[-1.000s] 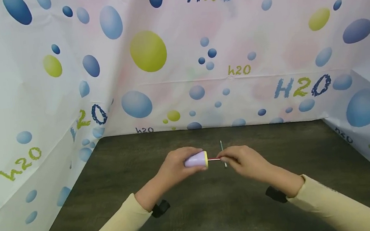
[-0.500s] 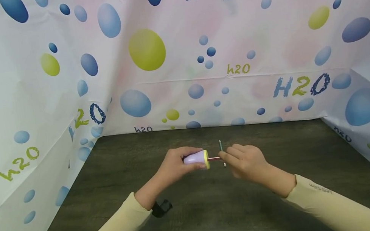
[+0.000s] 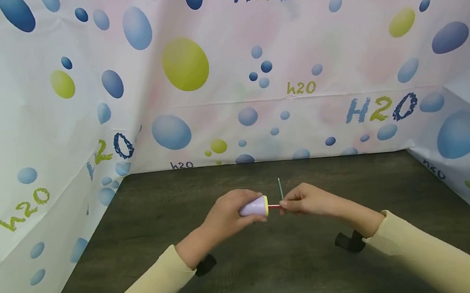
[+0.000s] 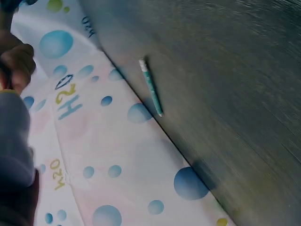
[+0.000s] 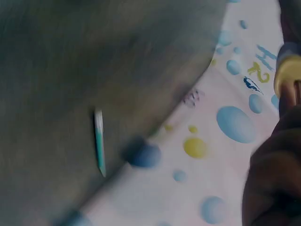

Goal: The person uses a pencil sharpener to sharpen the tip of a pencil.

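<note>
- Two hands meet in the air above the table (image 3: 241,281), toward its far edge and about midway between its left and right edges
- The left hand (image 3: 227,212) is clamped round a lilac tapered object (image 3: 252,207), its digits lying along both sides
- The lilac tapered object is held sideways, its wide yellow end (image 3: 266,205) facing the table's right edge
- A thin red stick (image 3: 274,206) spans the short gap from the yellow end to the other hand; how far it reaches inside is hidden
- The right hand (image 3: 310,199) has thumb and fingertips together, pinching the red stick
- A green pencil (image 4: 151,90) with a white end lies on the table near the far edge, tip toward that edge; in the head view the right hand covers its nearer part
- Cream sleeves (image 3: 146,287) cover both forearms, and a black device (image 3: 350,241) shows below each wrist
- A white backdrop (image 3: 228,89) with blue and lime dots and "H2O" lettering rises behind the far edge and flanks the left and right edges
</note>
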`<state>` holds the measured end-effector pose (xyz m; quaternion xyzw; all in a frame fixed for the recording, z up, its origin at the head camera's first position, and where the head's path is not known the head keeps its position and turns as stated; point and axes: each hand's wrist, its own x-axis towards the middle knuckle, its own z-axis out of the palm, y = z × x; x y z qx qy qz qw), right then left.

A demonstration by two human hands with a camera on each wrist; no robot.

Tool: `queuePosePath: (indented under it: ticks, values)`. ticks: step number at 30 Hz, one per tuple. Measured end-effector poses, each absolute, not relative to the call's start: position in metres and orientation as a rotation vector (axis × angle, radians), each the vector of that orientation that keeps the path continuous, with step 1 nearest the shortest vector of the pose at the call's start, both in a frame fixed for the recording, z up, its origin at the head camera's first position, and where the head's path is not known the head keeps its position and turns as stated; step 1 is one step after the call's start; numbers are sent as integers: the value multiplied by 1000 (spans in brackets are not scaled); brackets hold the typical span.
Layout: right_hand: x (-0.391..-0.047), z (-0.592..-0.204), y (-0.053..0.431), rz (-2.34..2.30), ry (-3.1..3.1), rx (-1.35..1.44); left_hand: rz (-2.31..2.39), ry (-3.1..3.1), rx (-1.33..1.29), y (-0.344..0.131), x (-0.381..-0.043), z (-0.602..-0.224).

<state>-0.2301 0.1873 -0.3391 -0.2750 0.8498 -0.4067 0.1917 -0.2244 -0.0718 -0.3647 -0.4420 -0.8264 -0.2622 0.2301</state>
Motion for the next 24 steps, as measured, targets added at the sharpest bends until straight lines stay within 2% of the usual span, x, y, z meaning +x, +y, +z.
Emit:
queuePosePath:
  ticks: [8,10,12,15,18,22,24]
  values:
    - [-229,-359,188,-237,3460,-2024,-1383,-2735,-719,-73,-228,-349]
    - [-232,-362,186,-150,3555,-2238,-1468,-2753,-693,-73,-227,-345]
    - [-233,-363,183,-150,3621,-2313,-1496,-2752,-716,-72,-225,-343]
    - [-229,-362,178,-332,3660,-2116,-1435,-2690,-785,-70,-223,-345]
    - [-223,-357,177,-706,3382,-1595,-1149,-2524,-961,-70,-221,-354]
    - [-226,-349,181,-1169,2534,-751,-670,-2197,-1196,-71,-222,-371]
    - [-231,-349,184,-1194,2304,-542,-575,-2128,-1244,-72,-223,-377]
